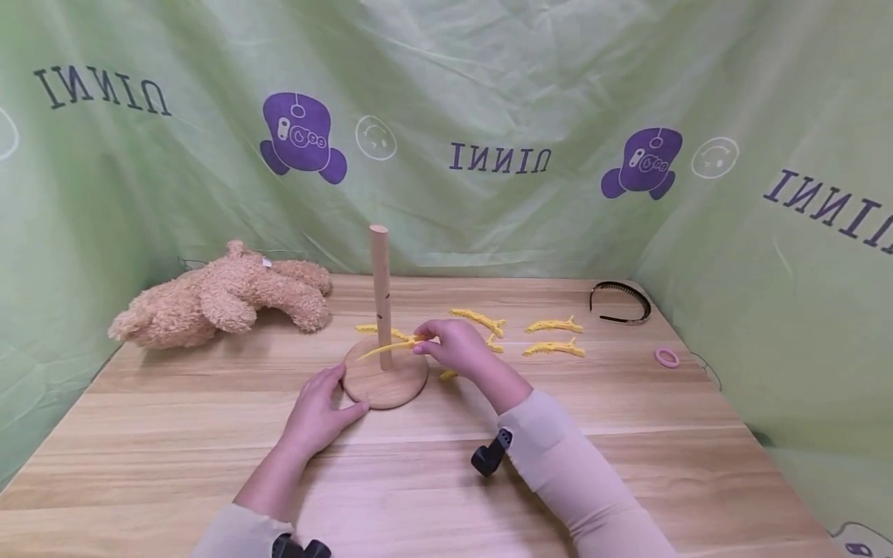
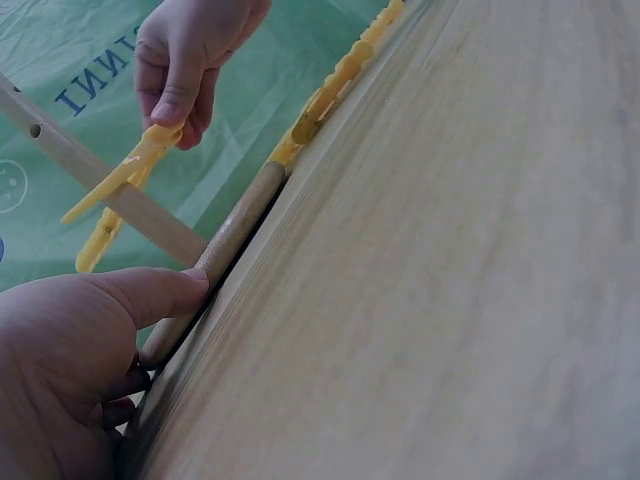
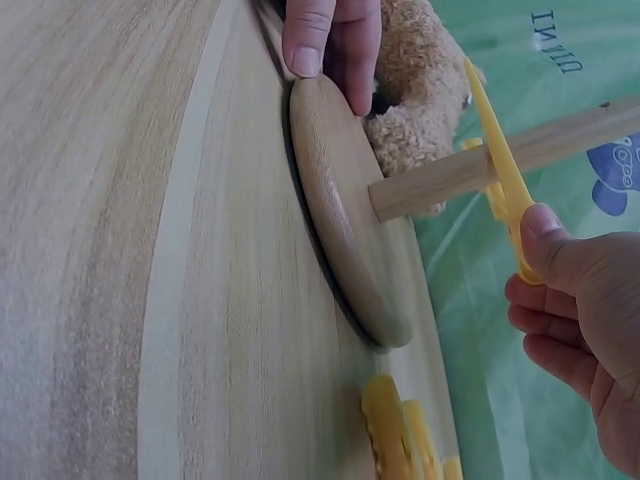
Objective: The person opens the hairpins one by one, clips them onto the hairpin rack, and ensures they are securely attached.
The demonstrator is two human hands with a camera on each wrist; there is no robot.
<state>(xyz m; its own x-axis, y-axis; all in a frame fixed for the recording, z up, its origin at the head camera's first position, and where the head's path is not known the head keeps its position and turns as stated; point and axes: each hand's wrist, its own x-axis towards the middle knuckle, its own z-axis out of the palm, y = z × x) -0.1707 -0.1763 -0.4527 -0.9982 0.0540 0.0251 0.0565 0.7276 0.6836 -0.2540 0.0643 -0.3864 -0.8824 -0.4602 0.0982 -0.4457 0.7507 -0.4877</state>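
So there's a green printed curtain (image 1: 418, 101) around the back and sides, a wood-grain tabletop (image 1: 391, 473) in front of it, and a fuzzy tan stuffed toy (image 1: 230, 298) flopped down on the far left.

Next size down is the wooden stand (image 1: 383, 302), upright and a bit left of the middle. The left hand (image 1: 317, 411) is at the near left part of its round base, thumb and fingers spread in a V, thumb touching the near rim and fingertips up against the left edge. It's pale, smooth wood: flat disc with a rounded rim, plain straight post, a couple of small dark marks on the side.

Black headband (image 1: 636, 294) sits at the far right.

Then the yellow clip (image 3: 512, 185): right hand (image 1: 456, 346) has one end pinched between thumb and fingers, just right of the post and above the base. The rest sticks out left past the fingertips, arms parted, one on the near side of the post and one on the far side. Can't tell if either touches the wood. The near arm is smooth and tapers to a point.

More loose clips (image 1: 553, 325), yellow with bumpy edges, lie right of the stand, some partly hidden by the right hand and arm. Smallest is a pink ring (image 1: 659, 356), on the right, nearer than the headband.
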